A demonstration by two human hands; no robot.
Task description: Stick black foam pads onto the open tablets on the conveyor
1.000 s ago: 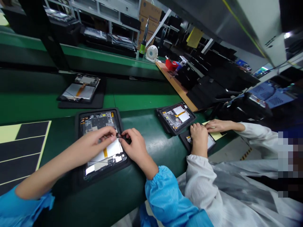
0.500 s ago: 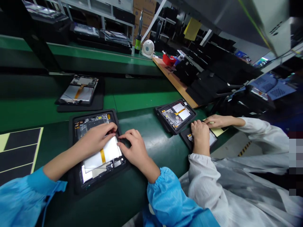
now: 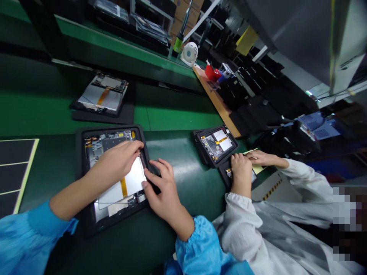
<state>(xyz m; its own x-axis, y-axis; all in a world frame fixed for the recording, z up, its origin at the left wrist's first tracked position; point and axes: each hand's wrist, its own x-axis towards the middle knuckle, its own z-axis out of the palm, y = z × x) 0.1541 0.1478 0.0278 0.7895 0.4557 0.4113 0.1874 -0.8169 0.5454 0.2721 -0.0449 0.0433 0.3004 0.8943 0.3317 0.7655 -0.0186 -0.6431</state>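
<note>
An opened tablet [image 3: 117, 187] lies in a black tray [image 3: 83, 225] on the green belt in front of me, its circuit board and silver battery with an orange strip showing. My left hand [image 3: 116, 162] rests on the tablet's middle, fingers bent and pressed down near the right edge of the board. My right hand [image 3: 162, 189] grips the tray's right rim, thumb on the tablet's edge and fingers curled over the frame. Both my sleeves are blue.
A second open tablet [image 3: 100, 95] on a black mat lies farther back on the belt. To the right a co-worker in a white coat has a hand [image 3: 241, 168] on a tablet, with another tablet tray [image 3: 216, 143] beside it. A small white fan [image 3: 189, 53] stands behind.
My left hand slid up and right across the tablet. My right hand let go of the pinch it shared with the left and spread over the tray's right rim. The camera tilted.
</note>
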